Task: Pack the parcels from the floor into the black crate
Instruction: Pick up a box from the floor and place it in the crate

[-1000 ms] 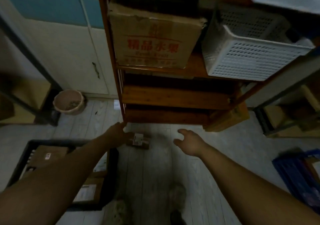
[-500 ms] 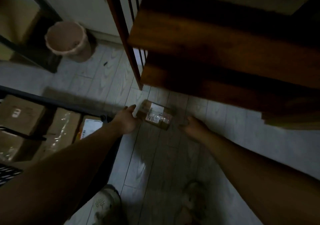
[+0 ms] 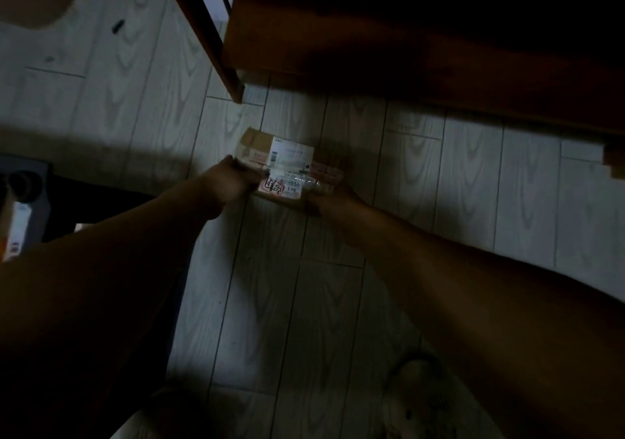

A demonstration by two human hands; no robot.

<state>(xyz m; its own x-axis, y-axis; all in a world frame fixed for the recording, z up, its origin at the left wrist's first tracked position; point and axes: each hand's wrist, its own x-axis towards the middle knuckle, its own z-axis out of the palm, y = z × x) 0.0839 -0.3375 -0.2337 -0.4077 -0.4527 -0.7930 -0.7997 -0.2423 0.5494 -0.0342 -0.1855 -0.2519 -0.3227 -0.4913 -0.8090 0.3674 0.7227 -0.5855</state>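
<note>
A small flat cardboard parcel (image 3: 280, 164) with glossy tape and white labels sits mid-frame over pale wood-grain floor planks (image 3: 304, 303). The left hand (image 3: 230, 181) curls round its left edge and the right hand (image 3: 324, 198) grips its lower-right corner. At the left edge of the frame, the black crate (image 3: 84, 208) holds a labelled box (image 3: 17, 232).

Dim, heavy shadows, soft motion blur

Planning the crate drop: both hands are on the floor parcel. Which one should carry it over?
Probably left. The left hand grips the parcel at its left end, and the black crate lies on that same side. The right hand holds the right end, farther from the crate.
</note>
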